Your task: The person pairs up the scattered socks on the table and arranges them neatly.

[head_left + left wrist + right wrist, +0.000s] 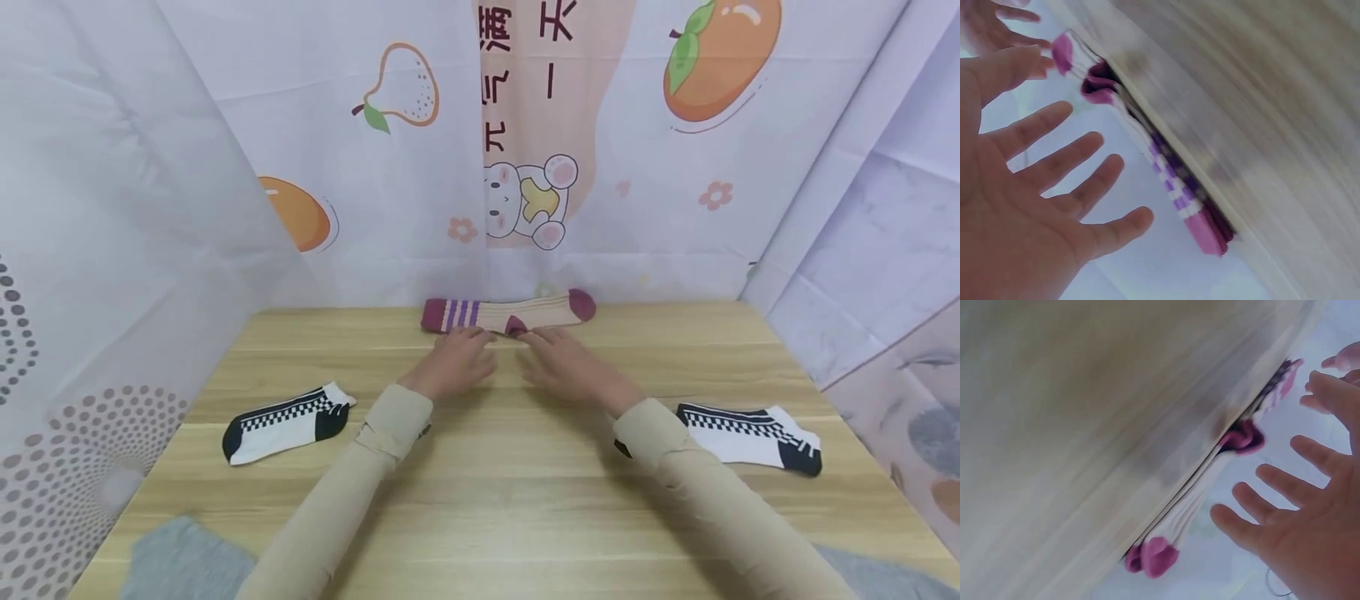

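Head: striped sock point(491, 316) lies along the far edge of the surface point(480, 500); left grip point(459, 364) and right grip point(573, 367) near it, contact unclear; apparently reaching stage. Left wrist: grip spread, empty. Right wrist: likewise; grasping would require closing.

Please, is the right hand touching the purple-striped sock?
Apart: in the right wrist view, a clear gap shows between the right hand and the purple-striped sock.

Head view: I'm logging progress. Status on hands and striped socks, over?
Left hand, right hand: both open, holding nothing. Striped socks: on table, far edge, just ahead. Nothing visible between.
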A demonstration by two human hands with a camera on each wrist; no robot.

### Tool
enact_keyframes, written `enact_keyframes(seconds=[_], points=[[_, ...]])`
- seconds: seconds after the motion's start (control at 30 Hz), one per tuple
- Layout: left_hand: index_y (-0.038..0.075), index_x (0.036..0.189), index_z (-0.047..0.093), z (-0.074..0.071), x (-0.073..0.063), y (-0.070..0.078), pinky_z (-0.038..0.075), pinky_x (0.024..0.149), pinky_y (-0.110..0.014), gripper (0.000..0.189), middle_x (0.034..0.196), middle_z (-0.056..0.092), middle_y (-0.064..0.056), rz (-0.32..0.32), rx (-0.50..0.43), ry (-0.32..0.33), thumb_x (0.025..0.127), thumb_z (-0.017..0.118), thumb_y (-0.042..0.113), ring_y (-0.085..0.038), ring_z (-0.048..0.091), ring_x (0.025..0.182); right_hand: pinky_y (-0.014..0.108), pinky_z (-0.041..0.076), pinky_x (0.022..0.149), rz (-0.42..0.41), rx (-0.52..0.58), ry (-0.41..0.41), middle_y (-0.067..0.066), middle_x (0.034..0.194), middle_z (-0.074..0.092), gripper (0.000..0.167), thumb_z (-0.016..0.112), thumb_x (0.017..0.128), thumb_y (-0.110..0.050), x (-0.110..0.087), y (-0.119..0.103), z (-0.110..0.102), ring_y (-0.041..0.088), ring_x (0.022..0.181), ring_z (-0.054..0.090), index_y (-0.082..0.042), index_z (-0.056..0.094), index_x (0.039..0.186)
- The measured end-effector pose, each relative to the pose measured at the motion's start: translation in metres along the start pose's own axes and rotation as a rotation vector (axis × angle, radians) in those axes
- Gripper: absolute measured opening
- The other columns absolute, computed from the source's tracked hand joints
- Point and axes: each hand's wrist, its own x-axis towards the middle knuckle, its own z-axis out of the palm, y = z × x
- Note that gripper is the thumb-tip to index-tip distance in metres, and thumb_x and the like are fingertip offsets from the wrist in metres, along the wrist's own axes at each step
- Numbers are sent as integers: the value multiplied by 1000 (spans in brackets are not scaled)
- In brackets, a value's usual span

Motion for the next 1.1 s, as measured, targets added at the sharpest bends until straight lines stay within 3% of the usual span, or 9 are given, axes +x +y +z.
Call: enact_keyframes(seconds=[0.23, 0.5, 0.73, 0.9, 1.1], points=[[8, 135, 57, -3, -26, 12, 39, 107, -56, 45, 140, 54, -14, 28, 72, 55, 98, 63, 34, -36, 46, 132, 51, 38, 110, -22, 28, -26, 22, 140, 52, 57, 64, 97, -26, -8, -27, 5, 38, 129, 50, -3, 45, 146], [5, 132, 59, -8, -68, 25, 38, 108, -55, 42, 136, 57, -15, 62, 41, 136, 99, 62, 31, -34, 48, 130, 52, 38, 110, 11, 120, -73, 22, 143, 49, 58, 63, 98, -26, -18, -57, 2, 37, 132, 46, -5, 43, 148], [6, 128, 62, -7, -95, 29, 46, 100, -48, 41, 125, 63, -11, 159, 93, 234, 100, 59, 36, -29, 54, 120, 43, 40, 109, -60, 152, -92, 10, 145, 51, 57, 63, 98, -33, -13, -83, 3, 27, 134, 47, -11, 45, 148], [6, 131, 61, -17, -114, 25, 46, 102, -49, 44, 127, 63, -12, 140, 101, 268, 100, 59, 38, -30, 56, 122, 37, 37, 112, -111, 149, -90, 3, 147, 51, 56, 60, 100, -35, -1, -103, 9, 21, 135, 46, -15, 43, 149], [3, 124, 64, -28, -136, 9, 50, 98, -47, 39, 121, 65, -14, 81, 124, 312, 99, 62, 32, -31, 60, 116, 40, 37, 112, -114, 165, -84, 6, 148, 49, 54, 58, 101, -33, 11, -123, 13, 24, 136, 45, -11, 43, 149]])
